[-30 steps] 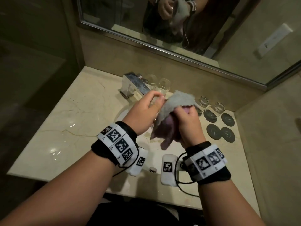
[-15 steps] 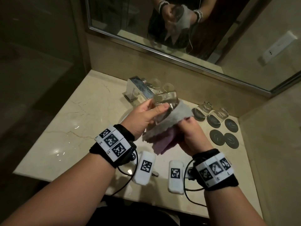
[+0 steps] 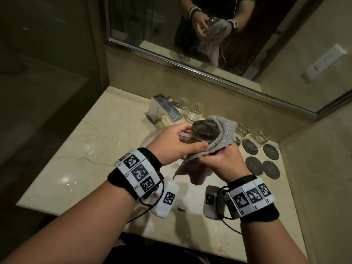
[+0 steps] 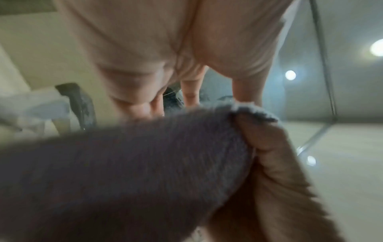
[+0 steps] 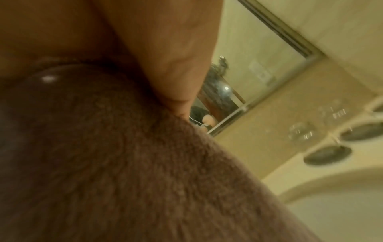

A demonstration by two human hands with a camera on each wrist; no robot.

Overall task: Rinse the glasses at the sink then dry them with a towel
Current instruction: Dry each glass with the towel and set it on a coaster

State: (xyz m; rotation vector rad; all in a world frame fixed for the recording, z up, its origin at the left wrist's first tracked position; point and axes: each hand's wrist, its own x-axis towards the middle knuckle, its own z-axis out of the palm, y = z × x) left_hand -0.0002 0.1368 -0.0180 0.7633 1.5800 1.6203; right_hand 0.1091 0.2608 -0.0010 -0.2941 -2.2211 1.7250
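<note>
Above the sink [image 3: 150, 137] my left hand [image 3: 181, 143] grips a clear glass [image 3: 204, 131], its base tilted up toward me. A grey and pink towel [image 3: 221, 138] wraps the glass's right side and hangs below. My right hand [image 3: 222, 159] grips the towel from underneath, its fingers hidden in the cloth. The left wrist view shows the towel [image 4: 145, 163] filling the lower frame beneath my left hand [image 4: 165, 65]. In the right wrist view the towel [image 5: 145, 172] covers most of the picture. Two more glasses [image 3: 195, 111] stand beside the faucet [image 3: 163, 108].
Two glass jars [image 3: 251, 136] stand at the back right beside several dark round coasters [image 3: 270, 168]. A mirror [image 3: 209, 35] runs along the back wall, with walls close on the left and right. The marble counter [image 3: 85, 149] spreads to the left of the sink.
Both hands have lifted the glass and towel slightly. The glass has turned so its base faces up, and the towel has slid from covering it to wrapping its right side.
</note>
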